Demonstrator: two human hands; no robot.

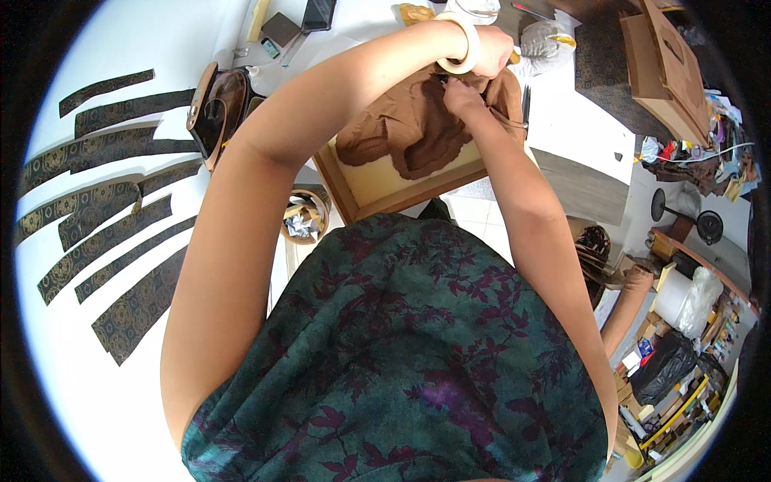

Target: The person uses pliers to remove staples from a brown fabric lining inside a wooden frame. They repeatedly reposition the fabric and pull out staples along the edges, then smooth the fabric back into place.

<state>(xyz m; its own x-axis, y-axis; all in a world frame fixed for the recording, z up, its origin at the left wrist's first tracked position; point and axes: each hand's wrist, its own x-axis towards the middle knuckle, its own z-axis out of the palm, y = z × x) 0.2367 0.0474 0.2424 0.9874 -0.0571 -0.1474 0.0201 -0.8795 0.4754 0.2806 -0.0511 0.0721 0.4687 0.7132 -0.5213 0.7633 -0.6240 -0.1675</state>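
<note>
Brown cloth (401, 116) lies bunched in a shallow wooden tray (409, 198) with a pale yellow bottom. Darker brown patches run along the cloth's near edges. My left arm reaches across to the far right of the cloth. A cream bangle (472, 40) circles that wrist. My left hand (495, 55) is closed above the far part of the cloth, and what it grips is hidden. Just nearer, my right hand (463, 98) is closed with its fingertips pressed into the cloth. A small dark thing shows by those fingertips, too small to name.
Dark patterned strips (132, 201) lie on the white table at left. A glossy brown handbag (221, 104) stands beside the tray. A round bin (305, 217) holds scraps. Clear plastic (548, 44) sits beyond my hands. At right are a brown box (662, 76) and crowded shelves.
</note>
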